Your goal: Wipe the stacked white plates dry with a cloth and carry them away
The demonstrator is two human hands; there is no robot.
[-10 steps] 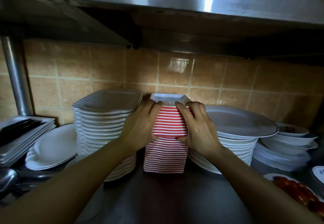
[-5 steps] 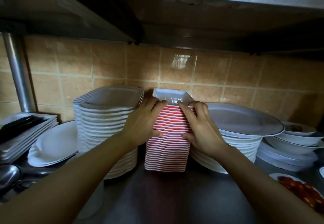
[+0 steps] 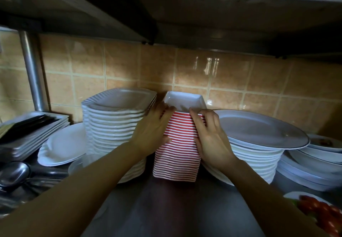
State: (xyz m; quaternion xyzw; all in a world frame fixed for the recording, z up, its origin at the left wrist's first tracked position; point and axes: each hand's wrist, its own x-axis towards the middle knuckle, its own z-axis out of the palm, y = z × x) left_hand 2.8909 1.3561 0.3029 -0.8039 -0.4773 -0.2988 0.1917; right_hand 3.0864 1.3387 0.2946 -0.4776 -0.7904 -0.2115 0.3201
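Steel table (image 3: 166, 209) under a low shelf, tiled wall behind. Red-striped square dish stack (image 3: 177, 155) stands at centre, white plate stacks at 9 and 3 o'clock. Left hand (image 3: 153, 131) and right hand (image 3: 209, 140) clasp its upper part, fingers curled round opposite sides. Judged heavy, rigid, glazed-slick, breakable; hold low.

A steel counter (image 3: 175, 209) is seen under a shelf. Resting on it, left to right: spoons (image 3: 13, 172), rectangular trays (image 3: 35, 134), an oval dish (image 3: 63, 145), square white plates (image 3: 112, 131), red-striped dishes (image 3: 177, 155), round plates (image 3: 259, 155), bowls (image 3: 314, 164).
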